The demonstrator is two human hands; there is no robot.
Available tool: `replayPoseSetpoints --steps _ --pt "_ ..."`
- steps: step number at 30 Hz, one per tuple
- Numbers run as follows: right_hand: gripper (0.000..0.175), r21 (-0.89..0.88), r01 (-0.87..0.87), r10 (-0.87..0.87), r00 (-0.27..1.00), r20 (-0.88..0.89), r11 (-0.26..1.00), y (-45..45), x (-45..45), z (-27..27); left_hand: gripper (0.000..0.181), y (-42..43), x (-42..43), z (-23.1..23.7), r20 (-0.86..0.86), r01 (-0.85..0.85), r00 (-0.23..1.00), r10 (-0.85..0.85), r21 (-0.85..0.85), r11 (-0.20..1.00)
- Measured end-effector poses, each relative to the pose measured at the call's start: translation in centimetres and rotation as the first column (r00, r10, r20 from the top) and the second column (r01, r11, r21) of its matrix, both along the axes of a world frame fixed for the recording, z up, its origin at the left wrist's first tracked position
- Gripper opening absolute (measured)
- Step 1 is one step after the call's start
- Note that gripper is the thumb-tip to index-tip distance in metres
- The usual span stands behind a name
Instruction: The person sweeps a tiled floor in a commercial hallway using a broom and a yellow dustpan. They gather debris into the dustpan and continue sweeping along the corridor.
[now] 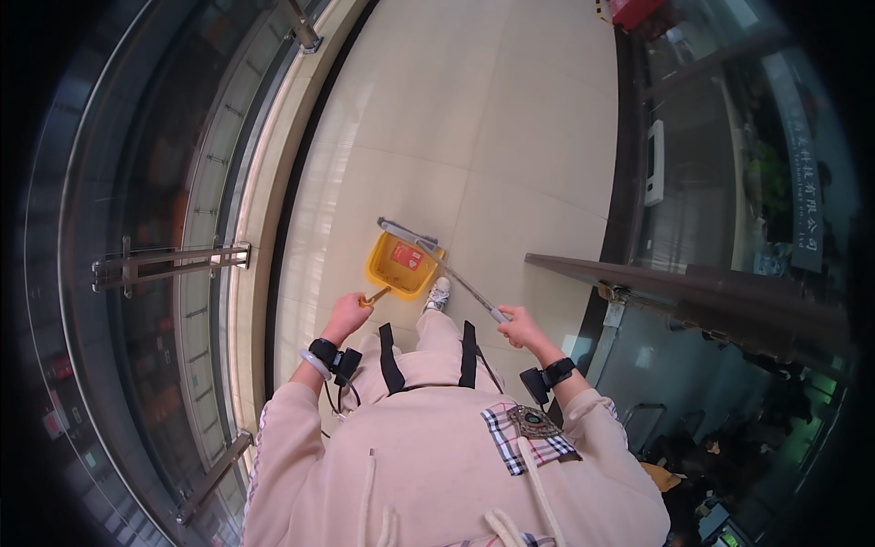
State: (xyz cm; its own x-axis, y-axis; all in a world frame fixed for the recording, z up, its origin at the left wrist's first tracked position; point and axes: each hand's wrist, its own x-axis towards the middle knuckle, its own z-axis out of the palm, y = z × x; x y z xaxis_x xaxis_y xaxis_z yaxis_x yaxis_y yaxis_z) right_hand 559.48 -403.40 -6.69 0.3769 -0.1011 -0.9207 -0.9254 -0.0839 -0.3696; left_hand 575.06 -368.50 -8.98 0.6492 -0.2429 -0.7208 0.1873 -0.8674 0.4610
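Observation:
My left hand [348,316] is closed around the handle of a yellow dustpan [411,285], low over or on the tiled floor in front of my feet. A red sticker lies on the inside of its pan, with a few dark specks below it. My right hand [519,327] grips the grey end of a long broom handle. That pole runs forward and left to the grey broom head [403,232], which lies across the front lip of the dustpan. Whether its bristles touch the floor cannot be made out.
A glass railing with metal posts [205,256] and a stone curb [256,287] run along the left. At right, an open door [615,273] juts toward me from a glass wall bearing writing. My white shoe [439,294] stands beside the dustpan. A red object [632,12] is far right.

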Motion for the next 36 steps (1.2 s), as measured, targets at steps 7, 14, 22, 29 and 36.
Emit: replayPoseSetpoints --steps 7,14,22,29,36 --pt "0.021 -0.46 -0.282 0.42 0.878 0.229 0.842 0.0 5.2 -7.1 0.027 -1.6 0.7 0.0 -0.026 -0.033 0.999 0.034 0.039 0.999" --pt "0.045 0.101 -0.074 0.074 0.997 0.003 0.992 0.0 5.4 -4.7 0.029 -0.9 1.7 0.6 0.018 -0.051 0.999 0.051 -0.012 0.999" --pt "0.05 -0.043 0.143 -0.134 0.978 0.16 0.989 -1.9 10.6 -0.6 0.031 1.4 5.0 -0.9 0.06 -0.104 0.992 0.107 -0.058 0.993" --pt "0.017 -0.314 0.041 0.047 0.962 0.268 0.948 -0.6 22.7 -7.8 0.029 4.2 11.0 -1.0 -0.016 -0.216 0.976 0.216 -0.04 0.976" --pt "0.006 -0.227 -0.126 0.139 0.989 0.041 0.966 10.2 24.0 -10.7 0.029 8.2 14.7 -4.7 0.11 -0.06 0.992 0.059 0.014 0.998"
